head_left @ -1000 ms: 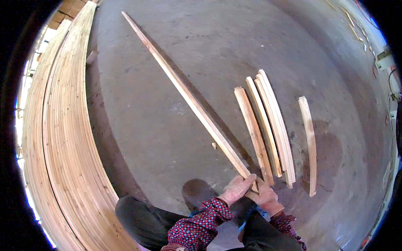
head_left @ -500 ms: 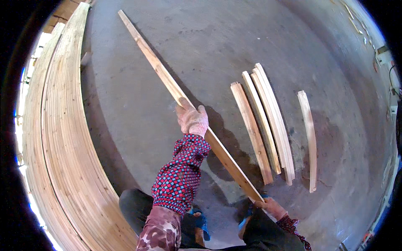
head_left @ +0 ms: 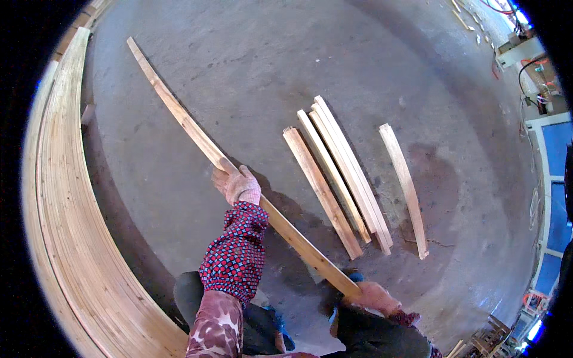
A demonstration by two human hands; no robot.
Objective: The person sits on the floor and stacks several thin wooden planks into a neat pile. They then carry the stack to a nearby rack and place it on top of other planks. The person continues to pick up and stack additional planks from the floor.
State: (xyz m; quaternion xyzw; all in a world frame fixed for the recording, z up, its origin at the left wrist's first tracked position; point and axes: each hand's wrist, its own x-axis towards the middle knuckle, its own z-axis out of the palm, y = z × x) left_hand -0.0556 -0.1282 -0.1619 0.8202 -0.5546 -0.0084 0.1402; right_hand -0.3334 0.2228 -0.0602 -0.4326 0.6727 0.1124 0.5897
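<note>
A long, narrow wooden strip slants from the upper left down toward my knees. My left hand, in a pale work glove, is closed round its middle. At the near end my gloved right hand grips the same strip, partly over its tip. To the right of the strip, several shorter wooden pieces lie side by side on the floor: a browner piece, a thin pale one and a few pale ones against each other. One more short piece lies apart, farther right.
A tall stack of long wooden boards runs along my left side. Grey concrete floor spreads ahead. At the right edge stand a blue-and-white panelled frame and equipment with cables. Wood scraps lie far right.
My view has turned to the right, so the stack and floor pieces shift left in it. Both hands still hold the strip; its broad face now shows more toward the near end.
</note>
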